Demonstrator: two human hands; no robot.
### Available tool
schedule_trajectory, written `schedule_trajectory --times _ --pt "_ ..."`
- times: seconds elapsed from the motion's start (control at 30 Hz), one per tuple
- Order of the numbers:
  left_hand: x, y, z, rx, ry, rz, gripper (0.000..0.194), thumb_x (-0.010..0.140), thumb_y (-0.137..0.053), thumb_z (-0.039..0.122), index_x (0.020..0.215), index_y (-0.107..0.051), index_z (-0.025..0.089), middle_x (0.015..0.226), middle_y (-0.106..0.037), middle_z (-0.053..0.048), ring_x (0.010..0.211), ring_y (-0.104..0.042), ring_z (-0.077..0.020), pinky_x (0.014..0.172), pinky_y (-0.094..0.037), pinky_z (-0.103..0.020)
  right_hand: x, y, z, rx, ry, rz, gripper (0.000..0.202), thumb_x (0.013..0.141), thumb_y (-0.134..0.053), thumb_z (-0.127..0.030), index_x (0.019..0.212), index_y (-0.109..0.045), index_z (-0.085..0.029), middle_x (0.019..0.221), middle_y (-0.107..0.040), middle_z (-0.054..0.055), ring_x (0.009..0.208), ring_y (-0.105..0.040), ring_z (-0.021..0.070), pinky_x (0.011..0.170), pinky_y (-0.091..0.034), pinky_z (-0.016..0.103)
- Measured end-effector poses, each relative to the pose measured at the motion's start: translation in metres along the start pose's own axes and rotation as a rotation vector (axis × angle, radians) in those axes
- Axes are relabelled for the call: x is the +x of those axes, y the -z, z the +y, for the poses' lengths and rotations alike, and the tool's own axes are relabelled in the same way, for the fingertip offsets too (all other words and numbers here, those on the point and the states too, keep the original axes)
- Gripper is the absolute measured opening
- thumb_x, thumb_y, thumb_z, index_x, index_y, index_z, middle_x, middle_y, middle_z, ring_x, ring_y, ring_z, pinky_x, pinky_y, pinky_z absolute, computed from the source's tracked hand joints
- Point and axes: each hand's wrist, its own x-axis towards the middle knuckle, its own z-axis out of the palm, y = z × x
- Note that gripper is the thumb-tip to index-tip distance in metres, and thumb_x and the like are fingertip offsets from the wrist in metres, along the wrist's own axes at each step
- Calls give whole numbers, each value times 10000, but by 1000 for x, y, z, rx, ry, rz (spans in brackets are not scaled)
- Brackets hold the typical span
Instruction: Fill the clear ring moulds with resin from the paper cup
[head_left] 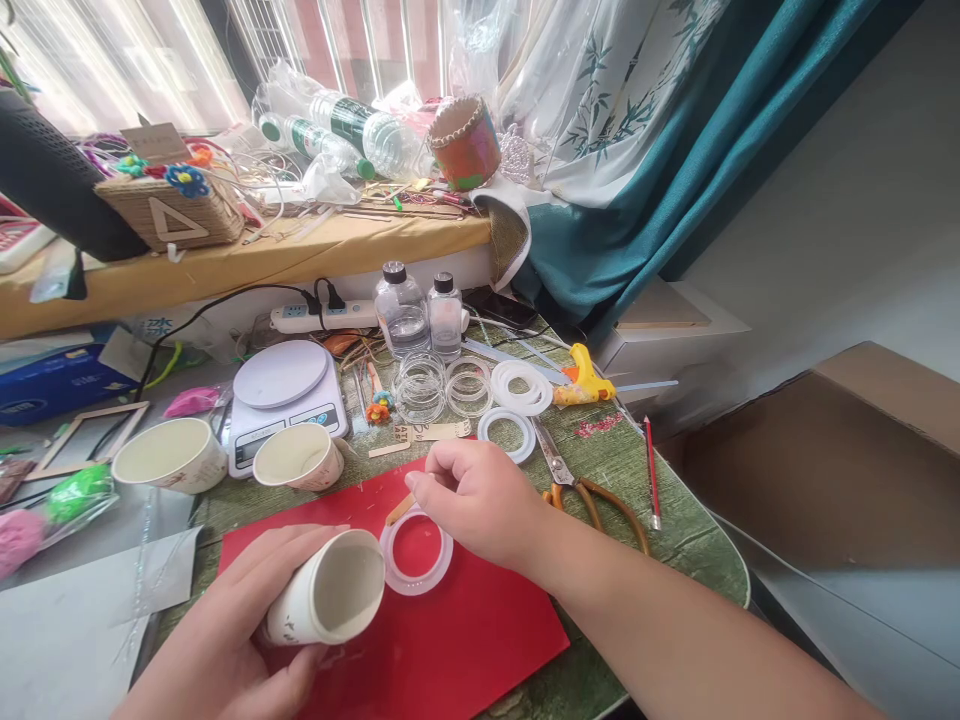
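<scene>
My left hand (255, 610) is wrapped round a white paper cup (330, 590), which is tilted with its opening toward me. A whitish ring mold (417, 584) lies on the red sheet (480, 640), just right of the cup. Above the ring's upper edge, my right hand (465, 495) pinches a small wooden stick (401, 509), its end at the ring. Whether the stick touches the ring's contents cannot be made out.
Two paper cups (171, 457) and a white scale (281, 375) stand at the left. Behind the sheet are more rings (521, 388), clear bottles (403, 310) and a yellow glue gun (583, 380). Scissors (559, 470) and a red pencil (652, 470) lie right.
</scene>
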Motion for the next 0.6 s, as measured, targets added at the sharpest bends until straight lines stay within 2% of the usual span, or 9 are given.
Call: schedule_trajectory --times 0.13,0.3,0.6 --pt "0 -1 1 13 4 -3 593 843 -696 297 1427 -599 338 1299 -838 -35 1085 -843 -253 880 -662 -265 1 0 0 0 8 1 370 955 -715 -353 690 -483 -240 613 -512 -74 621 -473 128 577 -349 286" --pt "0 -3 9 -37 95 52 482 871 -667 327 1352 -657 344 1260 -845 -24 1066 -835 -260 897 -648 -292 1 1 1 7 8 -5 367 961 -711 -360 699 -484 -241 621 -511 -72 624 -473 130 580 -351 287" --pt "-1 -6 8 -62 125 72 457 897 -707 369 1353 -679 338 1269 -843 -37 1074 -832 -269 897 -649 -299 0 1 0 -6 7 -4 363 960 -714 -351 703 -483 -241 631 -509 -66 630 -473 132 591 -351 286"
